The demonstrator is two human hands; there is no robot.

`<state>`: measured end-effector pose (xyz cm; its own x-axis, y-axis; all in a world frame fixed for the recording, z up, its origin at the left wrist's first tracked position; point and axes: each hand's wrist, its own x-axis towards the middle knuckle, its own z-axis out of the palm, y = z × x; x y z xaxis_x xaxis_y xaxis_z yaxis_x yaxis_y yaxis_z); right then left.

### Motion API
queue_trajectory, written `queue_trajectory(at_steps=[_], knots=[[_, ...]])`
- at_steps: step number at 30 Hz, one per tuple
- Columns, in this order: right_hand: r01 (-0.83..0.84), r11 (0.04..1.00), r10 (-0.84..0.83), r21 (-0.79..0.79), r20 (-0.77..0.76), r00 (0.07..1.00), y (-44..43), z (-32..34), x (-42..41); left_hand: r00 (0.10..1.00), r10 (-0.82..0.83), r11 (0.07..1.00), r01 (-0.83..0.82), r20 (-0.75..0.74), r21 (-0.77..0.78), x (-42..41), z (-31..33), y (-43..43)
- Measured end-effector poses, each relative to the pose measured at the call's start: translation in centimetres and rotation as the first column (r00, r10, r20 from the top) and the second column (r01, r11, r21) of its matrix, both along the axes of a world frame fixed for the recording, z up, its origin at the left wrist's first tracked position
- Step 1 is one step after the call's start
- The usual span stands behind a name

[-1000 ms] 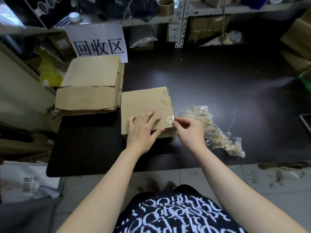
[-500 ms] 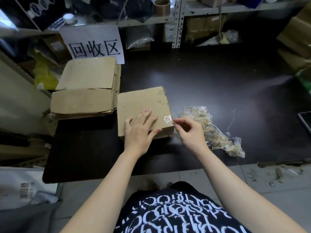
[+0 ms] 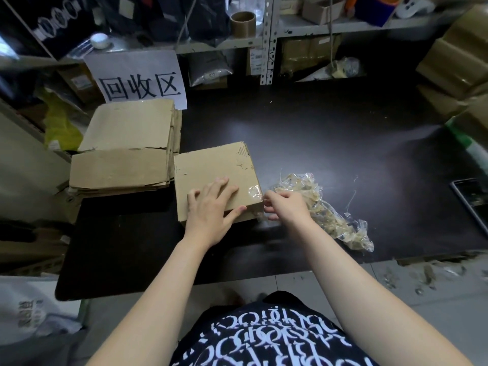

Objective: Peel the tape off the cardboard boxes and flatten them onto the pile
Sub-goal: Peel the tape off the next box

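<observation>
Centrally, head view, item by item.

1. Cardboard box (image 3: pixel 214 170): closed and brown. It sits on the dark table (image 3: pixel 343 143) left of frame centre. Its left edge is just beside the pile.
2. Left hand (image 3: pixel 211 207): lies flat on the box top with fingers straight and spread. The thumb reaches along the near right edge. It presses the box and grips nothing.
3. Right hand (image 3: pixel 286 204): is at the box's near right corner, with fingers curled in narrow and tips pinching the tape.
4. Tape (image 3: pixel 253 192): a clear, glossy strip wrapped over the near right corner of the box, partly lifted and wrinkled.
5. Pile of flattened boxes (image 3: pixel 124 154): several brown sheets stacked at centre left of the frame, on the table's left end. The top sheet is folded, with its flap towards the viewer.
6. Wad of peeled tape (image 3: pixel 324 210): crumpled clear strips with brown scraps stuck to them. It lies on the table right of the right hand and runs towards the near edge.
7. Paper sign (image 3: pixel 140 80): a white sheet with three large black characters, standing behind the pile at upper left.
8. Tape roll core (image 3: pixel 242 23): a brown ring, upright on the metal shelf at top centre.
9. Stacked cartons (image 3: pixel 459 64): brown, at the upper right edge.
10. Phone (image 3: pixel 472 196): a dark slab at the right edge, partly cut off by the frame.
11. White bag (image 3: pixel 29 310): lower left, below table level.
</observation>
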<state>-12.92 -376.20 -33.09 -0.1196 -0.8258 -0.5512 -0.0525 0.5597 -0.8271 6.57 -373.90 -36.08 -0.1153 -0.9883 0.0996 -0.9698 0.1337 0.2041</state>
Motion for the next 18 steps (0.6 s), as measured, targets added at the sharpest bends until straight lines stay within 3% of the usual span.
queue_trajectory(at_steps=[5, 10, 14, 18], knots=[[-0.031, 0.948, -0.049, 0.318, 0.240, 0.970, -1.3, 0.5, 0.0, 1.000, -0.004, 1.000, 0.004, 0.017, -0.010, 0.1, -0.2, -0.1], [0.029, 0.868, -0.231, 0.496, 0.351, 0.907, -1.7, 0.2, -0.1, 0.999, -0.001, 0.999, 0.003, 0.049, -0.037, 0.2, -0.5, 0.1], [0.099, 0.857, -0.295, 0.506, 0.322, 0.900, -1.7, 0.3, 0.4, 0.998, -0.013, 1.000, 0.015, 0.066, -0.023, 0.2, -0.4, 0.3], [0.197, 0.915, -0.308, 0.351, 0.295, 0.904, -0.8, -0.4, 1.0, 0.998, -0.006, 1.000, 0.007, 0.065, -0.010, 0.1, -0.6, 0.4]])
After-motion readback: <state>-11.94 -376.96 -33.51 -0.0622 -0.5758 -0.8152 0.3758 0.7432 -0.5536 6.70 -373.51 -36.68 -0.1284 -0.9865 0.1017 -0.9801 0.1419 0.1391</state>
